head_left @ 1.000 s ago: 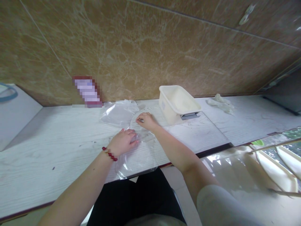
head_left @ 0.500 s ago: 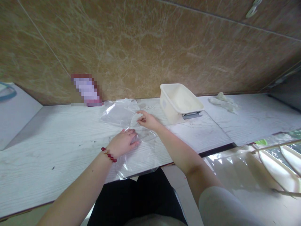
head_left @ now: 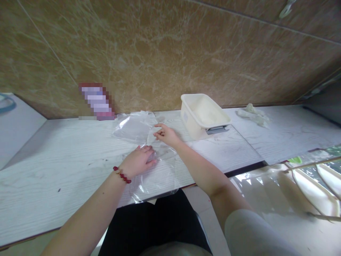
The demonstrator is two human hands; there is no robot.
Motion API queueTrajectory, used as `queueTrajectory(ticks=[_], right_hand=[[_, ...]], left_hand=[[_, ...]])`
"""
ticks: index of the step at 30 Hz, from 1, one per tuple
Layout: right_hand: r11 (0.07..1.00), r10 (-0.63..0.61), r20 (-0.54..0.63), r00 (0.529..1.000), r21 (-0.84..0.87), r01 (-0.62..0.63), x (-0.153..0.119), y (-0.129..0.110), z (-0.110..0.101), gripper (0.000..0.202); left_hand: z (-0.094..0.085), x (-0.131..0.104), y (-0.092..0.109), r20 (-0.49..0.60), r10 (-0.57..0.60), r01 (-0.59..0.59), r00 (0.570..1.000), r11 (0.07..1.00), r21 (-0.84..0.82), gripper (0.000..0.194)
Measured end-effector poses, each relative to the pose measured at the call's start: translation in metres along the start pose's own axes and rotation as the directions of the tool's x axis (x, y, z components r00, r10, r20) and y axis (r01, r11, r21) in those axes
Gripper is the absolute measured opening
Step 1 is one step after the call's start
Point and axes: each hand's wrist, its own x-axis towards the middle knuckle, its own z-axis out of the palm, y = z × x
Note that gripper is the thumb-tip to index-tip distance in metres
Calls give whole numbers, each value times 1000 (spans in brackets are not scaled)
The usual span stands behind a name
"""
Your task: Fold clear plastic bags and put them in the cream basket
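Clear plastic film (head_left: pixel 162 174) lies on the pale wood-grain table (head_left: pixel 77 149) and reaches its front edge. My left hand (head_left: pixel 140 161), with a red bead bracelet at the wrist, rests on the film with its fingers spread and the palm down. Just behind it and to the right is my right hand (head_left: pixel 165 136), its fingers curled and the index finger stretched to the left. It is beside a thin translucent piece whose outline is faint; contact between them is unclear. Farther back lies a clear plastic bag (head_left: pixel 133 127).
A cream bin (head_left: pixel 194 124) with a grey latch stands right of my right hand. Crumpled translucent plastic (head_left: pixel 253 115) lies farther right. A pixelated object (head_left: pixel 98 101) leans on the marbled wall. White trays (head_left: pixel 314 188) are at the lower right.
My right hand's fingers have shifted slightly and loosened a little. My left hand stays on the film.
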Motion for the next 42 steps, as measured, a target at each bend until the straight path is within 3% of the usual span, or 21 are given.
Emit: queueTrajectory(ticks=[9, 14, 18, 23, 28, 32, 38, 42], right_hand=[[993, 7, 61, 998, 119, -15, -3, -1, 3, 30], [998, 8, 66, 998, 68, -12, -5, -4, 2, 26], [1000, -21, 34, 999, 9, 21, -4, -2, 2, 21], [985, -112, 25, 993, -130, 115, -5, -5, -1, 16], [911, -262, 183, 947, -278, 306, -10, -14, -14, 15], [845, -303, 407, 862, -303, 440, -14, -18, -24, 12], [826, -254, 567, 784, -294, 481, -16, -15, -26, 10], [825, -241, 575, 782, -303, 477, -16, -15, -25, 8]], left_hand=[[0, 0, -1, -15, 10, -10, 1000, 1000, -9, 44], [-8, 0, -8, -55, -12, 10, 998, 999, -33, 34], [-13, -1, -13, -116, -128, 127, 985, 992, -15, 34], [-13, 2, -19, -191, -301, 299, 934, 953, -37, 32], [-13, 3, -25, -195, -332, 326, 923, 943, -66, 30], [-14, 2, -25, -145, -298, 291, 943, 954, -66, 27], [-14, 1, -18, -92, -228, 215, 969, 967, -136, 25], [-14, 1, -7, -109, -128, 111, 986, 983, -148, 24]])
